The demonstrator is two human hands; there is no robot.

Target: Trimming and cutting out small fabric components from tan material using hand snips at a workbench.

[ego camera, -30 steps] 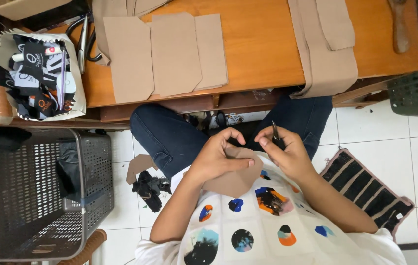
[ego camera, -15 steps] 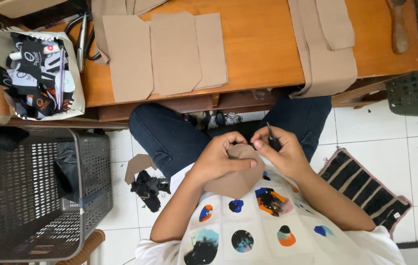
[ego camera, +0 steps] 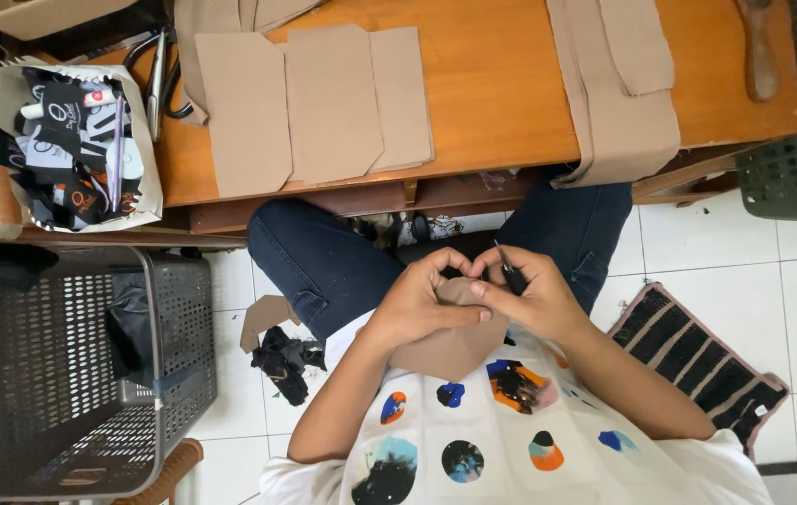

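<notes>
The left hand (ego camera: 417, 304) and the right hand (ego camera: 534, 299) meet over the person's lap, below the near edge of the counter (ego camera: 501, 93). Between them is a tan cloth piece (ego camera: 454, 346), flat, plain and dull brown, with a rounded lower edge resting against the white shirt. The left fingers (ego camera: 445, 266) are clenched on its top edge, thumb lying across its face. The right fingers (ego camera: 501, 271) pinch the same edge and also grip a thin dark tool (ego camera: 510, 271). On the counter lie matching tan cut pieces (ego camera: 314, 103) near its middle, longer strips (ego camera: 618, 93) toward the right edge, and scissors (ego camera: 160, 79) by the left corner.
</notes>
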